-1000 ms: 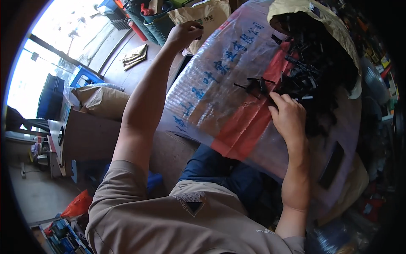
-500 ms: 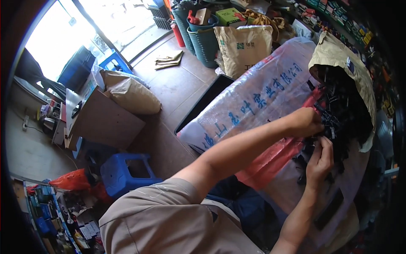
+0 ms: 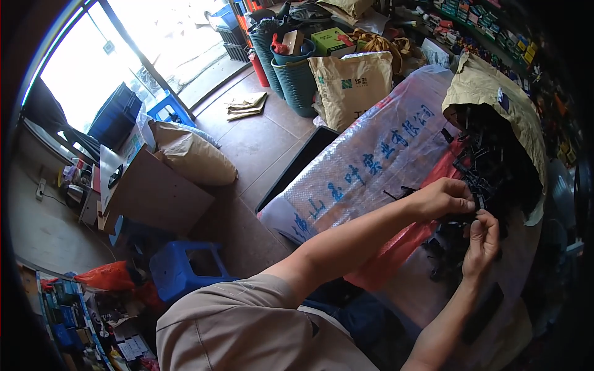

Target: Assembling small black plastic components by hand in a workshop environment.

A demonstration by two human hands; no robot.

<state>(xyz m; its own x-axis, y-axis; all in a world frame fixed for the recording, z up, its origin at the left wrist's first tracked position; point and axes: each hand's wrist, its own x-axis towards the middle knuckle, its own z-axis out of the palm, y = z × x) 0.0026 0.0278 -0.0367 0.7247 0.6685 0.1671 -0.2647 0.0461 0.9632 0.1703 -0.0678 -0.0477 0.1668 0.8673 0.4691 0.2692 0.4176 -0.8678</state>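
Observation:
My left hand (image 3: 447, 196) and my right hand (image 3: 481, 246) meet at the mouth of a tan paper sack (image 3: 479, 83) that lies open on its side. Their fingertips are pinched around a small black plastic part (image 3: 480, 201). Many similar black plastic parts (image 3: 473, 164) spill out of the sack, tangled together. More of them lie beneath my hands on a red band (image 3: 396, 250) of the woven plastic sheet (image 3: 346, 176). The exact kind of part is too small and dark to make out.
A black tray edge (image 3: 297, 164) juts out beside the sheet. Beyond stand a printed paper sack (image 3: 354, 83) and tall green baskets (image 3: 294, 86). A blue stool (image 3: 176, 269) and a full sack (image 3: 192, 154) by a desk (image 3: 158, 191) are at left. Shelves of small goods (image 3: 489, 31) line the far right.
Both hands have shifted slightly down and right. The left hand has turned, and its fingertips now meet the right hand's at a small black part. The view has shifted a little.

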